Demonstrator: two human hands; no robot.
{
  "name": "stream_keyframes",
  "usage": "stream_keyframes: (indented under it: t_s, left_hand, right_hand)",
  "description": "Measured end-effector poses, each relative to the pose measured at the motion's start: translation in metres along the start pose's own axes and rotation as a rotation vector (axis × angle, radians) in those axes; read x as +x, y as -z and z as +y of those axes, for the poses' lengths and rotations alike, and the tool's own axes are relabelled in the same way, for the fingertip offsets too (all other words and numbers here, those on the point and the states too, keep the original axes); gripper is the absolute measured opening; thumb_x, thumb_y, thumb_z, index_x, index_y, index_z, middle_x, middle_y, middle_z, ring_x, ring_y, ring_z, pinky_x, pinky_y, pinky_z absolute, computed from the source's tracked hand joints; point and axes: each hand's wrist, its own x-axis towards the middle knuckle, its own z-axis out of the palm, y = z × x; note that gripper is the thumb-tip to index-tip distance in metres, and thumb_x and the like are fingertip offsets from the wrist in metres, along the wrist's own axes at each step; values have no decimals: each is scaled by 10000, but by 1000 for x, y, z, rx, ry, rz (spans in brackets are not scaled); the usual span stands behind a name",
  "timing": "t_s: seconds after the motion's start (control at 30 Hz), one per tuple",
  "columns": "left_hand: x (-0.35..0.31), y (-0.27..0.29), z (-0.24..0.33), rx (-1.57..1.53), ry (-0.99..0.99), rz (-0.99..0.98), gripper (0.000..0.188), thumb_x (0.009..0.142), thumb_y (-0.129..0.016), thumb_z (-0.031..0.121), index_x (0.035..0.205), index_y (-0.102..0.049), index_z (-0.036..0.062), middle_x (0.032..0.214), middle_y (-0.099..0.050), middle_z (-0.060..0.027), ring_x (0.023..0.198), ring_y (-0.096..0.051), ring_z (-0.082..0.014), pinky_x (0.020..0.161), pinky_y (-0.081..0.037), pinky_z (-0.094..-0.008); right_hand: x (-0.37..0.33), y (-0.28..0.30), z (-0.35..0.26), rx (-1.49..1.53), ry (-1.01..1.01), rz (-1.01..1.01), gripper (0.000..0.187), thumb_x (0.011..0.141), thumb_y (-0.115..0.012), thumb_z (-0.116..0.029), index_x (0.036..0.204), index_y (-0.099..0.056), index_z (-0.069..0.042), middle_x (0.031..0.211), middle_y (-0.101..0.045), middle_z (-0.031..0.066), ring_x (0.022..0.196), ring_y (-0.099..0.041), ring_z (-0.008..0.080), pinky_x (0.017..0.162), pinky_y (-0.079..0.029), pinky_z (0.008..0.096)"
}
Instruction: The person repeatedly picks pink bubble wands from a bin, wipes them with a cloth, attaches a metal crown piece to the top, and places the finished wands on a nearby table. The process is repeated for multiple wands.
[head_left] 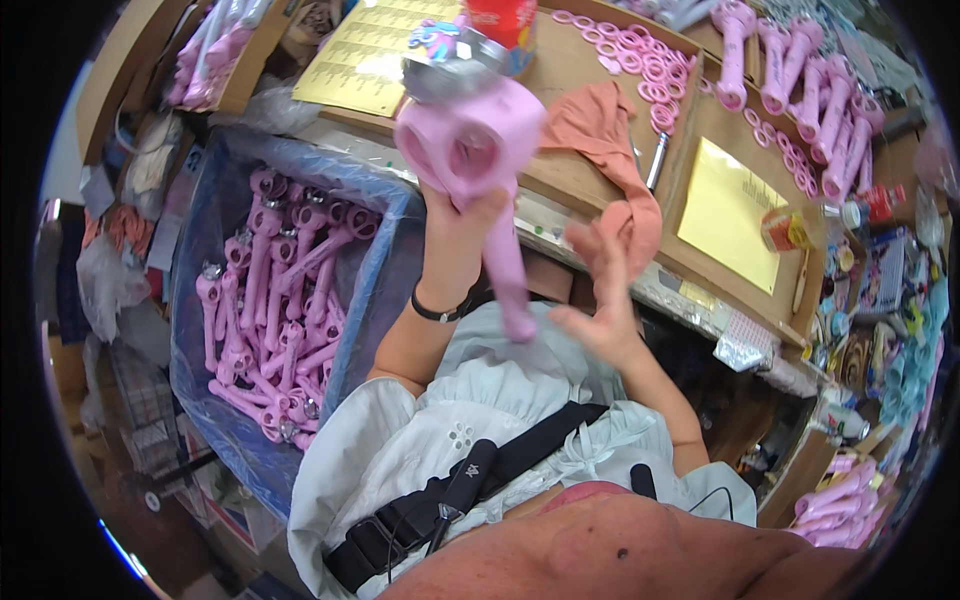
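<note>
My left hand (458,235), with a black band at the wrist, grips a pink plastic wand toy (522,125) in front of my chest, over the table's near edge. Its round head has large holes and a silvery top with a small coloured figure, blurred by motion; the handle points down. To the right, my right hand (608,310) holds nothing, its fingers spread. Just behind those fingers a coral cloth (590,125) hangs over the table's edge. On my left, a bin lined with blue plastic (385,205) holds several similar pink wands (290,255).
Pink rings (640,50) lie at the back of the table near a red container (515,25). Yellow sheets (730,205) rest on the cardboard. A metal rod (657,162) lies beside the cloth. Pink handles (775,65) and a small bottle (790,228) are at right.
</note>
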Motion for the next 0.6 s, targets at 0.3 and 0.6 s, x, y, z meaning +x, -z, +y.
stream_keyframes:
  t_s: [0.3,0.6]
  left_hand:
    - [-17,-10,-18,-269,298,-216,485,888,-574,194,1295,-357,46,992,-570,-78,835,-604,-142,699,-508,-275]
    - [-24,-12,-32,-328,282,-215,537,895,-515,220,1350,-264,85,915,-533,-102,797,-573,-180,732,-497,-347]
  right_hand:
    - [-57,-17,28,-49,-491,-182,587,757,-674,-159,1257,-392,-31,903,-605,125,791,-612,197,710,-479,305]
    - [-65,-12,40,-32,-511,-172,598,755,-684,-159,1258,-392,-21,923,-595,100,823,-592,169,738,-473,302]
